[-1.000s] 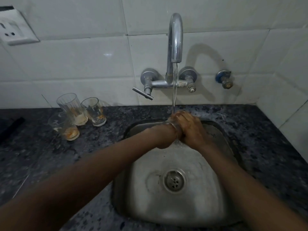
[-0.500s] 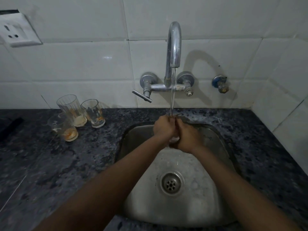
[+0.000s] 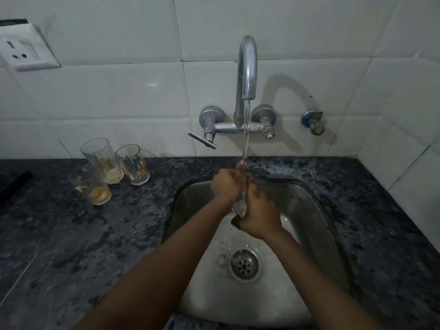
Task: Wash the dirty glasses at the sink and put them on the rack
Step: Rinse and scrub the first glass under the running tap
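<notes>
Left hand: the left hand [image 3: 226,186] is over the back of the basin, its grip wrapped round the upper part of a clear drinking glass [image 3: 239,207].
Right hand: the right hand [image 3: 259,215] sits just below and beside the left, its grip curled round the lower part of the same glass; the two hands touch.
Glass being washed: held between both hands above the basin, mostly hidden by them; only a pale sliver shows, so its tilt cannot be told.
Water: a thin stream [image 3: 246,132] falls from the curved chrome wall tap [image 3: 247,67] onto the hands.
Sink: a rounded stainless-steel basin [image 3: 316,222] set in the surface, with a round perforated drain [image 3: 244,264] near its middle.
Dirty glasses: three clear glasses with orange residue [image 3: 104,167] stand in a close cluster on the surface, well left of the basin, near the wall.
Surface: dark speckled stone [image 3: 83,234].
Wall: white tiles [image 3: 119,103], with a white socket plate [image 3: 23,48] at upper left.
</notes>
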Tool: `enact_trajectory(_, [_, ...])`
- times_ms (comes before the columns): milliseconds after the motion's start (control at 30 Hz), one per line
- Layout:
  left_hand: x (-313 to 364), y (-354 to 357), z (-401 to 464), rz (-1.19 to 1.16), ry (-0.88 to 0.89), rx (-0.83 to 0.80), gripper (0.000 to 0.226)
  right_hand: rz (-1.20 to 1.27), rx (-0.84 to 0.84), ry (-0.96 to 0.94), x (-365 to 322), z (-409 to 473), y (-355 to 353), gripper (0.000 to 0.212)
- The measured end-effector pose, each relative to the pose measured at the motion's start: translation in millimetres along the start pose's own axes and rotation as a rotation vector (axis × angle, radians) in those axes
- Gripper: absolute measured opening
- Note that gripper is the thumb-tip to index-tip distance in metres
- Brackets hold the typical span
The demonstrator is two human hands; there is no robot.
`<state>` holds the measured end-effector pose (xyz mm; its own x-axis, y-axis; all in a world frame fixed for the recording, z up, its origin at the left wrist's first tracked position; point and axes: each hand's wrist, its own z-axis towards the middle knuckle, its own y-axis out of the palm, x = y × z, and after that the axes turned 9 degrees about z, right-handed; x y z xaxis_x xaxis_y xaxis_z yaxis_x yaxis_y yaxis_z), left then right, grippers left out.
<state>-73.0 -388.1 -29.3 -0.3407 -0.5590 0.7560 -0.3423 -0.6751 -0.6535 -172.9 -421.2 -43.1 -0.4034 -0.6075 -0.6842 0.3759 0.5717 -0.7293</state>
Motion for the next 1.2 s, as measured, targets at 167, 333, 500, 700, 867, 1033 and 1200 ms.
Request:
enact_trajectory(167, [-21.2,-4.3,-0.1,-0.572,-0.129,-0.167,0.058,1.282,-0.440,0.354,19.7,-0.9,-15.4,0.076])
enact_trajectory(333, [-13.0,-4.2,7.9,-0.814,-0.313,-0.295,0.052,1.134,-0.316,0.289,14.5,2.7,-14.0,0.016])
enact_trajectory(500, [6.7,-20.0,3.9,-1.026,-0.313,-0.457,0.062,0.719,0.022,0.099,21.6,21.0,-6.1,0.065])
enact_trajectory(700, [-8.0,-26.2,4.8,-1.199,-0.236,-0.430,0.058,0.624,0.151,-0.024,26.6,32.1,-7.4,0.078])
enact_trajectory(867, [-28.2,-26.3,5.4,-1.004,-0.281,-0.379,0.039,0.855,-0.045,0.120,21.5,26.0,-5.4,0.078])
enact_trajectory(1033, [-37.7,-24.4,-4.5,-0.825,-0.354,-0.442,0.031,1.088,-0.109,0.450,10.6,29.2,14.2,0.047])
enact_trajectory(1200, [-38.7,-14.7,-29.0,-0.537,-0.050,-0.321,0.030,1.452,-0.221,0.678,1.0,34.5,14.8,0.041])
